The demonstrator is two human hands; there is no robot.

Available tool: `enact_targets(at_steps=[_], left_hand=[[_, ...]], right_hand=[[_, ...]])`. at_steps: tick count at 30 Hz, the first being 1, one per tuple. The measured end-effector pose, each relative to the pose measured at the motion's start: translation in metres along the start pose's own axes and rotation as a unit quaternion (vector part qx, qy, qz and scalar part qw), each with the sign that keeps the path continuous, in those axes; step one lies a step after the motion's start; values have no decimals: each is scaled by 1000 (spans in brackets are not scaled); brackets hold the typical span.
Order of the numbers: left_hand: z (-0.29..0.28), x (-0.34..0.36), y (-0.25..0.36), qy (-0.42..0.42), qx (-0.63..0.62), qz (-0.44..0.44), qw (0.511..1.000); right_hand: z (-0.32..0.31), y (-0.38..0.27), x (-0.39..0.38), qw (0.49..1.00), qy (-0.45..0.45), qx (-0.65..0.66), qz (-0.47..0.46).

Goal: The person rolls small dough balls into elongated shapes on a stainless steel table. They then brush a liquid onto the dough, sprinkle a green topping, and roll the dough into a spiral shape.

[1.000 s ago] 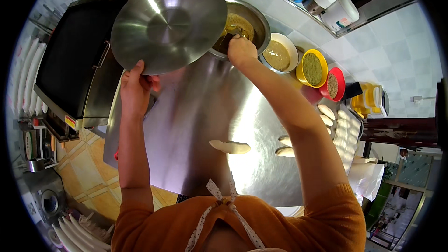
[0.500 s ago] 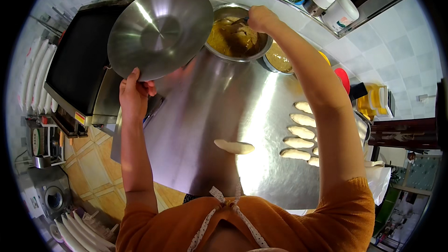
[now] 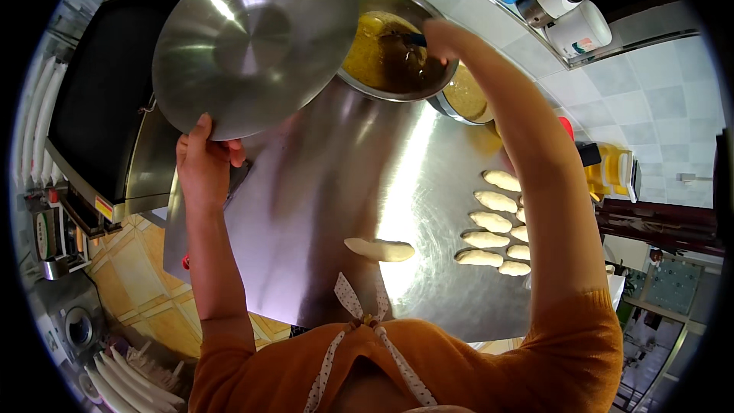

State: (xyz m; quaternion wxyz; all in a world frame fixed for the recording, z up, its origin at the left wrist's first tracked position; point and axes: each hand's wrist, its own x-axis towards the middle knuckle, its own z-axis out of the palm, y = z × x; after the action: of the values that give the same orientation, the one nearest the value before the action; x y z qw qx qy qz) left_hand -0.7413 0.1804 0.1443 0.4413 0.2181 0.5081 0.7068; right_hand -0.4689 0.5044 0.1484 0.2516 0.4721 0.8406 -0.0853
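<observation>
The wall is pale tile (the floor, tan).

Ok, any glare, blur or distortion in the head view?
Head view: bright glare streaks the table and, more thinly, the steel disc; the right hand over the bowl is blurred; the black appliance's edges bow near the dark fisheye rim.

Right fingers blurred, bowl of beige paste partly hidden behind right forearm
</observation>
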Motion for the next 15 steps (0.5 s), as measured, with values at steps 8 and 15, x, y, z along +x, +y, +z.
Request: enact_targets(at_steps=[8,15], left_hand=[[-2,14,-7,0,12,17,1000],[-10,16,1,7,2,26,1000]], right_hand=[[-14,-39,22,989,-44,-138,-15],[-4,-99,13,997,15,-55,60]])
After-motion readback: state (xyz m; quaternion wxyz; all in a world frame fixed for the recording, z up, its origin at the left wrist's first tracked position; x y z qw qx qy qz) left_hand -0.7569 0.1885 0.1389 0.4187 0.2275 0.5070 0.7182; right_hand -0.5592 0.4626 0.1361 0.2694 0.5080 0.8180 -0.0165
